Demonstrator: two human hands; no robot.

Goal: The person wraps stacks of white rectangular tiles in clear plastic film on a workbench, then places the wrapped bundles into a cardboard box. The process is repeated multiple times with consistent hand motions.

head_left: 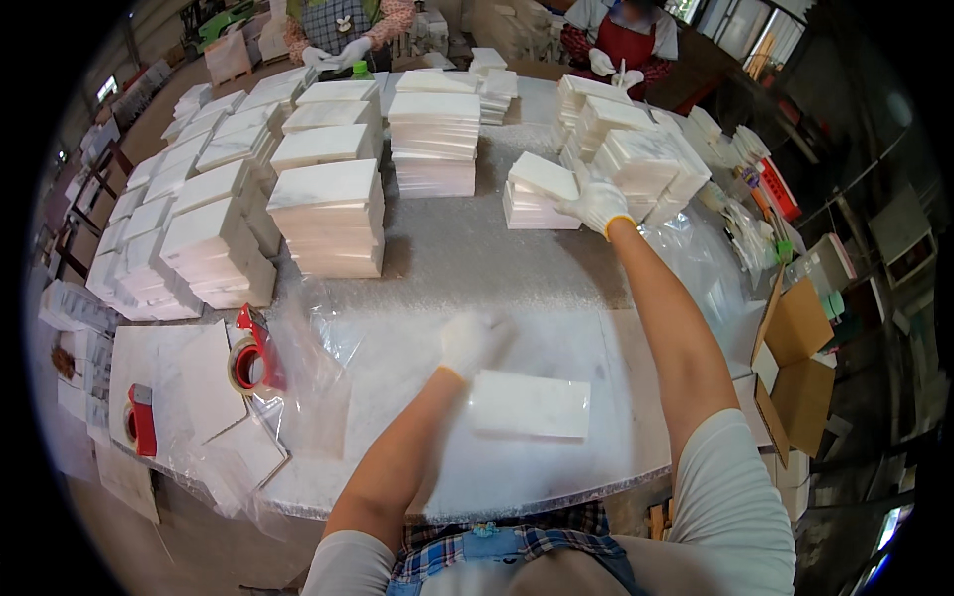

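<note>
My right hand (599, 204), in a white glove with a yellow cuff, reaches to a low stack of white tiles (542, 212). Its fingers grip the right edge of the top tile (544, 176), which lies askew on those below. Nearer to me, my gloved left hand (472, 343) is smeared by motion over the worktable (417, 437), so its fingers cannot be made out. Just beside that hand, a white rectangular tile (529, 405) with a glossy surface lies flat in front of me.
Tall stacks of white tiles (326, 219) fill the left; more tile stacks (636, 164) stand at far right. Red tape dispensers (256, 358) and clear plastic film (318, 372) lie at left. An open cardboard box (800, 372) sits at right. Two co-workers (343, 30) stand across the table.
</note>
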